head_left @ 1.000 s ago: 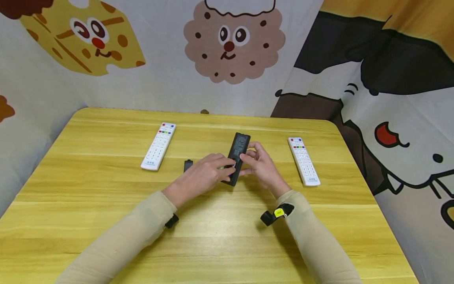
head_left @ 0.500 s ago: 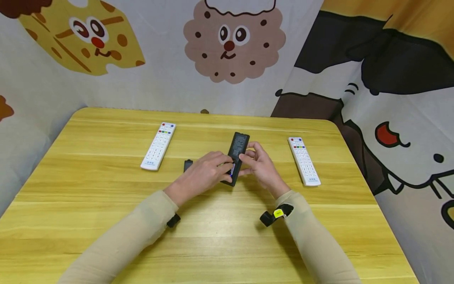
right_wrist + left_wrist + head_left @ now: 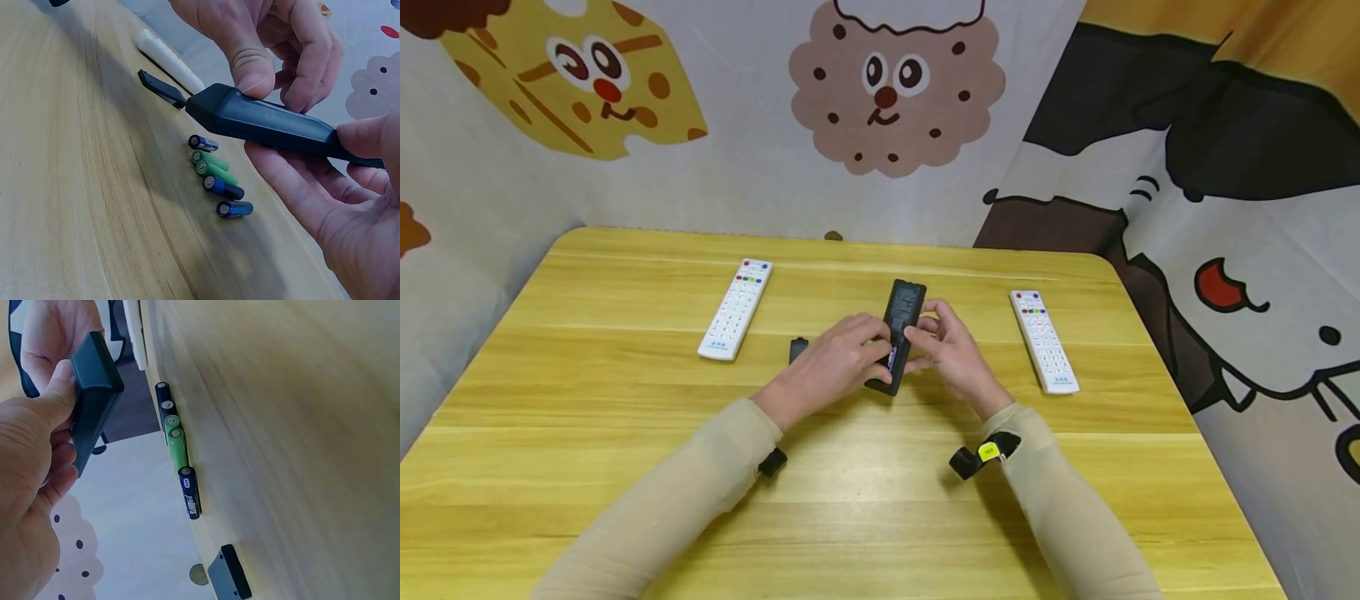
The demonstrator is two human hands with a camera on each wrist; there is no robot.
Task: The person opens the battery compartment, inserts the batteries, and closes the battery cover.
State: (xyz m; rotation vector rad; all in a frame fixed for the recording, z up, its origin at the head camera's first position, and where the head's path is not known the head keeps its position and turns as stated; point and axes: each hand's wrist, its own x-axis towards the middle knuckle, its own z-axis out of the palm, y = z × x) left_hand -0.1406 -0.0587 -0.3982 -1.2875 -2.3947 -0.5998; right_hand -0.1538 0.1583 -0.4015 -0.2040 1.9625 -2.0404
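Observation:
My right hand (image 3: pixel 958 358) grips a black remote control (image 3: pixel 904 312) by its side, back face up, above the middle of the table. Near its lower end the battery compartment is uncovered, with a bluish battery (image 3: pixel 892 358) partly showing inside. The thumb and bent fingers of my left hand (image 3: pixel 835 358) touch the remote there; whether they pinch a battery is hidden. In the right wrist view, the left thumb rests on the remote's back near one end. Several loose batteries (image 3: pixel 215 169), green and dark blue, lie in a row on the table below.
A black battery cover (image 3: pixel 797 348) lies left of the remote, partly behind the left hand. One white remote (image 3: pixel 735 310) lies to the left on the wooden table (image 3: pixel 865 500), another white remote (image 3: pixel 1043 342) to the right. Printed cloth hangs behind the table.
The left fingers have shifted slightly at the compartment, and more of the bluish battery shows than one second ago. The black remote has moved a little left with the right hand still gripping it.

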